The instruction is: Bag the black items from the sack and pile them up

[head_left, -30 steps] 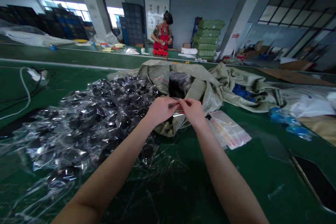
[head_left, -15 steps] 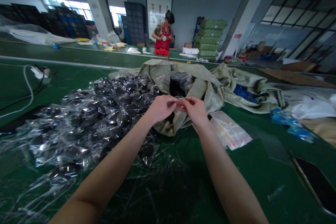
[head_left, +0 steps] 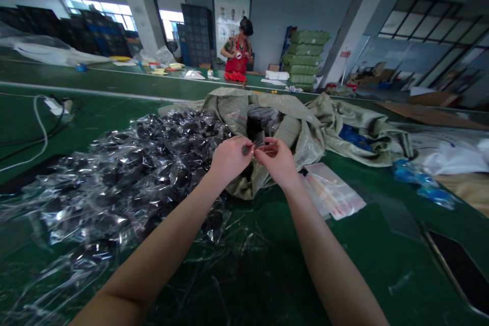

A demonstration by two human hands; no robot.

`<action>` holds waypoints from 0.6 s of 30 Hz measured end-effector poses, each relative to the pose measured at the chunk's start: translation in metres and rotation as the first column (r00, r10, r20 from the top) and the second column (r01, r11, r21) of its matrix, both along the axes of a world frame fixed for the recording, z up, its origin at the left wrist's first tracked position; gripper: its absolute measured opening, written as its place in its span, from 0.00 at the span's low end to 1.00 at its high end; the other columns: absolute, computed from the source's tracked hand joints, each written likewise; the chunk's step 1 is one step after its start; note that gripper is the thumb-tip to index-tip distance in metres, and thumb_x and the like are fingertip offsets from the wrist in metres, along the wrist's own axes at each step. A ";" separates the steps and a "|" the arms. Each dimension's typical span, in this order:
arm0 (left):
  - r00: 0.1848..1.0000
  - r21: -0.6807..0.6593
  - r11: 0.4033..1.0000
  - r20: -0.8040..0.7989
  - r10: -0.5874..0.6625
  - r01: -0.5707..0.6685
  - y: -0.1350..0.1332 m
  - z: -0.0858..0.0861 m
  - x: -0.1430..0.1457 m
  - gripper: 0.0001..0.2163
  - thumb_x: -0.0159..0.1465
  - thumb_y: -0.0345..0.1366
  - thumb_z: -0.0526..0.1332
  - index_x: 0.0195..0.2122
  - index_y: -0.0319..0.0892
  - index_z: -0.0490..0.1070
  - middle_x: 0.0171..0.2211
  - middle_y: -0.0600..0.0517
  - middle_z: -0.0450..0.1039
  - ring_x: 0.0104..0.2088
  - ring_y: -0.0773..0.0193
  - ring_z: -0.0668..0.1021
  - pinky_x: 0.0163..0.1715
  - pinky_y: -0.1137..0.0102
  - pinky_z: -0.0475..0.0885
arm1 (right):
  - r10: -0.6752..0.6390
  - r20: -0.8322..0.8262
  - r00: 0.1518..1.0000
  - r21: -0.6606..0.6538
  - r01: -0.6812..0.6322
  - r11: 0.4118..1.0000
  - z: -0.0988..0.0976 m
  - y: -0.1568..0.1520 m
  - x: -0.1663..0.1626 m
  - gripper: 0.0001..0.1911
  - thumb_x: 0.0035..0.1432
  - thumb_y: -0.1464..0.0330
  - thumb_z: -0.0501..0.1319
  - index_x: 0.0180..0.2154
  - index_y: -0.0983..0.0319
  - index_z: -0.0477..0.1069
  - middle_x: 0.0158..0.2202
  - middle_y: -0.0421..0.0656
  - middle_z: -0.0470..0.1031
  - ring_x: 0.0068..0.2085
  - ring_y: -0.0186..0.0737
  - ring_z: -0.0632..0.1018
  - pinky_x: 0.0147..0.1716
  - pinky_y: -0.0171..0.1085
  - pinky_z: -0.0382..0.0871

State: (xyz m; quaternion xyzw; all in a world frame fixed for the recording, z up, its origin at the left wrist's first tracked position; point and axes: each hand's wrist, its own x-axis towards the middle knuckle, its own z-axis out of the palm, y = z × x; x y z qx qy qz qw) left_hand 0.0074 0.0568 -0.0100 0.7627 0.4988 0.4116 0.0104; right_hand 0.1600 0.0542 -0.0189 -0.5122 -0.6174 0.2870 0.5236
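Observation:
My left hand (head_left: 231, 159) is closed around a small dark grey piece (head_left: 245, 150), mostly hidden by the fingers. My right hand (head_left: 279, 162) meets it fingertip to fingertip, thumb and finger pinched at the edge of what looks like thin clear plastic film (head_left: 260, 139). Both hands hover before the mouth of an olive woven sack (head_left: 248, 186), which has dark plastic-wrapped goods (head_left: 265, 114) inside. Left of the hands lies a large heap of dark items in clear plastic bags (head_left: 153, 163). Flat clear bags (head_left: 336, 191) lie beyond my right forearm.
On the green table (head_left: 260, 275) lie a phone (head_left: 458, 265) at right, blue plastic-wrapped pieces (head_left: 424, 183) and a second sack (head_left: 367, 135). A cable with a white plug block (head_left: 58, 106) is at left. A co-worker in a red apron (head_left: 237, 63) stands across the table.
My hands have shifted slightly left. The right thumb has moved in against the left fingertips, and the right fingers have lifted and spread a little.

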 end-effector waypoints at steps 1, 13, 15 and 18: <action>0.999 0.035 0.999 -0.021 0.035 -0.034 -0.002 0.000 0.002 0.07 0.63 0.35 0.59 0.34 0.42 0.77 0.36 0.49 0.79 0.37 0.61 0.79 0.39 0.69 0.71 | -0.056 0.070 0.996 0.047 0.053 0.997 0.001 -0.002 -0.001 0.23 0.48 0.65 0.65 0.47 0.62 0.67 0.34 0.42 0.79 0.34 0.40 0.79 0.39 0.42 0.74; 0.976 0.307 0.929 -0.006 0.217 -0.205 -0.014 0.004 0.009 0.07 0.66 0.35 0.57 0.32 0.42 0.72 0.32 0.52 0.77 0.33 0.65 0.79 0.32 0.73 0.70 | -0.254 0.055 0.966 0.117 0.246 0.962 0.011 -0.019 -0.007 0.22 0.50 0.67 0.59 0.49 0.62 0.63 0.21 0.33 0.71 0.24 0.38 0.74 0.29 0.36 0.66; 0.972 0.331 0.917 0.001 0.234 -0.221 -0.014 0.004 0.007 0.07 0.66 0.35 0.57 0.32 0.42 0.72 0.33 0.52 0.77 0.33 0.66 0.79 0.31 0.73 0.69 | -0.266 0.098 0.959 0.132 0.252 0.959 0.011 -0.020 -0.008 0.22 0.50 0.68 0.59 0.49 0.62 0.63 0.21 0.32 0.70 0.24 0.38 0.74 0.29 0.36 0.65; 0.960 0.363 0.895 -0.001 0.280 -0.261 -0.012 0.003 0.004 0.08 0.66 0.36 0.56 0.33 0.42 0.72 0.34 0.52 0.78 0.32 0.66 0.79 0.29 0.73 0.68 | -0.241 0.152 0.959 0.130 0.222 0.966 0.009 -0.019 -0.007 0.23 0.50 0.70 0.59 0.50 0.62 0.63 0.21 0.32 0.70 0.25 0.39 0.75 0.30 0.36 0.65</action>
